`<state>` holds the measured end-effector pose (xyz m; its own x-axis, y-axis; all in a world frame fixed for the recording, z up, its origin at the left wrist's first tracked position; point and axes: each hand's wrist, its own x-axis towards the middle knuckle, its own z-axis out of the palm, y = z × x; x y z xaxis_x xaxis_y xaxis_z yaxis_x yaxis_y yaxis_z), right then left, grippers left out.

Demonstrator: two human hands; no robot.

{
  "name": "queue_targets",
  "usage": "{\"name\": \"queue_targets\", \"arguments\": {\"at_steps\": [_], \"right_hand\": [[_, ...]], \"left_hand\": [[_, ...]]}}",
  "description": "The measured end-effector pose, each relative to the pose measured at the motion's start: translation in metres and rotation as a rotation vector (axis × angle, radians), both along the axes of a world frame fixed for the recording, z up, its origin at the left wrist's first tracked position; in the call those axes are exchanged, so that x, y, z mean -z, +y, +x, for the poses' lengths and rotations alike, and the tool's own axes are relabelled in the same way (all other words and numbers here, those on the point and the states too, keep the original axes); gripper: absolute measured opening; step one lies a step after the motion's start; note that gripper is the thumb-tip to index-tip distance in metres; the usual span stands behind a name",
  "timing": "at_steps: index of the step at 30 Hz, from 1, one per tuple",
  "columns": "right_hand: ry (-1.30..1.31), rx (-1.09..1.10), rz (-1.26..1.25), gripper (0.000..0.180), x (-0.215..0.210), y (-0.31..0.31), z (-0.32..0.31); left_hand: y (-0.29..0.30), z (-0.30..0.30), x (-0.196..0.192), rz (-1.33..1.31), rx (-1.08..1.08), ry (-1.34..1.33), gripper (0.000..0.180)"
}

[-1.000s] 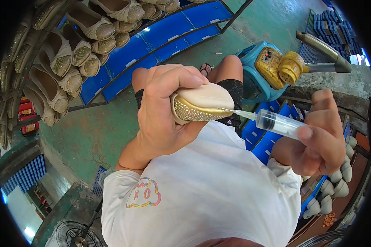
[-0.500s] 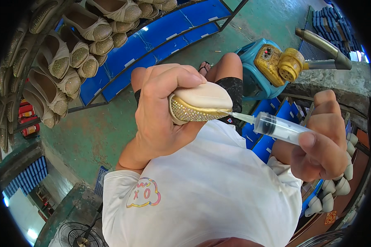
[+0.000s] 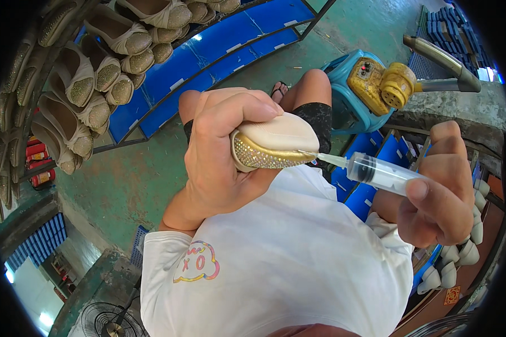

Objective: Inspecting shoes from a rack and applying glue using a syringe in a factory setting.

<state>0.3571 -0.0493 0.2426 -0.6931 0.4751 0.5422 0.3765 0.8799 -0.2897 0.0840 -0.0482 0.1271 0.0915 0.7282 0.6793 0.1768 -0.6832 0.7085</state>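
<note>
My left hand (image 3: 216, 146) is closed round a cream shoe (image 3: 275, 137), its sole turned up and its toe pointing right. Glittering stones cover the toe's side, and a gold band runs between them and the sole. My right hand (image 3: 441, 191) grips a clear plastic syringe (image 3: 379, 173) with a dark plunger seal and some whitish content. The syringe's thin tip meets the gold band near the toe end of the shoe. The heel end of the shoe is hidden in my left hand.
Several similar glittery shoes (image 3: 98, 112) fill a rack at the left. Blue shelves (image 3: 208, 64) stand ahead. A yellow machine (image 3: 368, 84) rests on a blue stool (image 3: 340, 84) at the right. White shoe-shaped pieces (image 3: 450, 267) lie at the lower right, a fan (image 3: 112, 320) at lower left.
Both hands keep their grips. The shoe is tilted very slightly, and the syringe tip has stayed at the gold band near the toe, shifted only a little.
</note>
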Motion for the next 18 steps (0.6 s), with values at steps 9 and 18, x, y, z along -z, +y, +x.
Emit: {"name": "queue_targets", "arguments": {"at_steps": [9,18], "right_hand": [[0.001,-0.016,0.034,0.037,0.0037,0.0012,0.0002],[-0.013,-0.005,0.008,0.044,0.0054,-0.0012,0.0055]], "left_hand": [[0.0011,-0.0008,-0.0013,0.010,-0.021,0.041,0.060],[-0.0011,-0.0067,-0.0034,-0.046,0.034,0.140,0.056]]}}
